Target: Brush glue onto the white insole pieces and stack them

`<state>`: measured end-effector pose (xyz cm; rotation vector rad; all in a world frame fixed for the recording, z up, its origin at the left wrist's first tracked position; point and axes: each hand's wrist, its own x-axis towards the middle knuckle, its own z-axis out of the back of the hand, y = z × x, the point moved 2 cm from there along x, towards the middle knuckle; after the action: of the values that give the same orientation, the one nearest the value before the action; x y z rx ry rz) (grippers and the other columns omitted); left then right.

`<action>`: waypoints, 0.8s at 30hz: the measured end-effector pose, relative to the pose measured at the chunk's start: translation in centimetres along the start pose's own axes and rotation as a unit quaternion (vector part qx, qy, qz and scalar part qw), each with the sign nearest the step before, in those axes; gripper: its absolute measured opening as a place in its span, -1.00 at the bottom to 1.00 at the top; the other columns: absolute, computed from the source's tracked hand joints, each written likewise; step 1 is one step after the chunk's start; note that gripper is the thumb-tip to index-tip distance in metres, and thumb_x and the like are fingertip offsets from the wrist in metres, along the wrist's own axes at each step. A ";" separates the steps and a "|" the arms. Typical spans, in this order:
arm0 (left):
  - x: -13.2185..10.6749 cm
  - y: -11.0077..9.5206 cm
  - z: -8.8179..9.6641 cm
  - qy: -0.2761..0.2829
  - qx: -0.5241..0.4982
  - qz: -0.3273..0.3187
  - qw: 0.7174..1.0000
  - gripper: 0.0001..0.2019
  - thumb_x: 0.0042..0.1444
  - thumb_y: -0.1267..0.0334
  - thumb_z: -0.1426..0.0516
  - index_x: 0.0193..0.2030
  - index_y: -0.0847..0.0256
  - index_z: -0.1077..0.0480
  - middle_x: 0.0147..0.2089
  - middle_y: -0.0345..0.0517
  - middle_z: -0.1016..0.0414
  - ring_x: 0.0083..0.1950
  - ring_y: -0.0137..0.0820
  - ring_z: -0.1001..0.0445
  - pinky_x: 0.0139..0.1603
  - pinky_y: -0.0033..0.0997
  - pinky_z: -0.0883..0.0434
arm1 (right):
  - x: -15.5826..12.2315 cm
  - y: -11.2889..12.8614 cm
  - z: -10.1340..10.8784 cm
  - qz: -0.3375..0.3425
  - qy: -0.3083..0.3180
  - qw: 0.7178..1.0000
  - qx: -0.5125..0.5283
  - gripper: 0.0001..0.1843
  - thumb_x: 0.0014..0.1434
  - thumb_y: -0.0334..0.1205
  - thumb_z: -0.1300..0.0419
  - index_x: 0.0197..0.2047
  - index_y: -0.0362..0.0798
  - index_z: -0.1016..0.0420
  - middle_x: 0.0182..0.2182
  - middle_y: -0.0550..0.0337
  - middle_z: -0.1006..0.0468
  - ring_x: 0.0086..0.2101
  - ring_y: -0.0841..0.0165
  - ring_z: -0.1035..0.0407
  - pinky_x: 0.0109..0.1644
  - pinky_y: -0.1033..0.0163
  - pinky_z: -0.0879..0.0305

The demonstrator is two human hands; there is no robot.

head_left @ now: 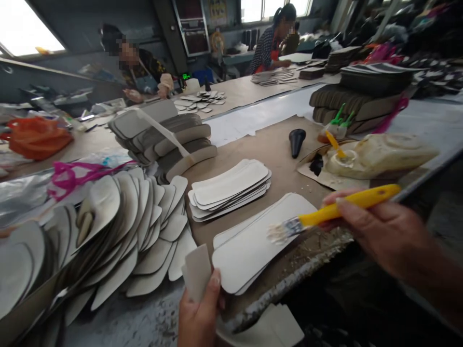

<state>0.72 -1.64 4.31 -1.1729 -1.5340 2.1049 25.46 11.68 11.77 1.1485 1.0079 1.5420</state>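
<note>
My right hand (383, 226) grips a yellow-handled brush (347, 205), its bristles lying over a small stack of pale curved panels (253, 250) at the table's front edge. With thumb and fingers, my left hand (200, 308) pinches small light-grey pieces (198, 272) just left of that stack. Below it, more pale pieces (275, 327) hang beside the table edge; whether my left hand holds them too is unclear. Another neat stack of white curved panels (231, 185) lies farther back. To the left, many overlapping pale panels (144, 241) are fanned out.
A cream plastic container (390, 154) lies at the right with a yellow tool (335, 144) in its opening. Near it are a black cone-shaped object (297, 142) and green-tipped bottles (339, 127). Tall panel bundles (170, 135) stand behind. Two people (144, 72) work across the table.
</note>
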 end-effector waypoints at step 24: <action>-0.4 0.2 -0.2 -0.041 -0.002 0.002 0.999 -0.60 -0.27 -0.01 -0.25 -0.43 0.32 -0.38 -0.71 -0.25 -0.29 -0.62 -0.45 -0.25 -0.60 -0.47 -0.20 | -1.1 1.2 -4.3 0.142 0.091 0.958 -0.232 -0.92 0.16 -0.26 -0.04 -0.29 -0.02 -0.34 -0.36 0.13 -0.44 -0.35 0.34 -0.40 -0.31 0.29 -0.41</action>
<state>1.13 -1.80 4.31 -1.1046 -1.5717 2.1785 21.20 10.01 11.74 0.8518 0.5584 2.0132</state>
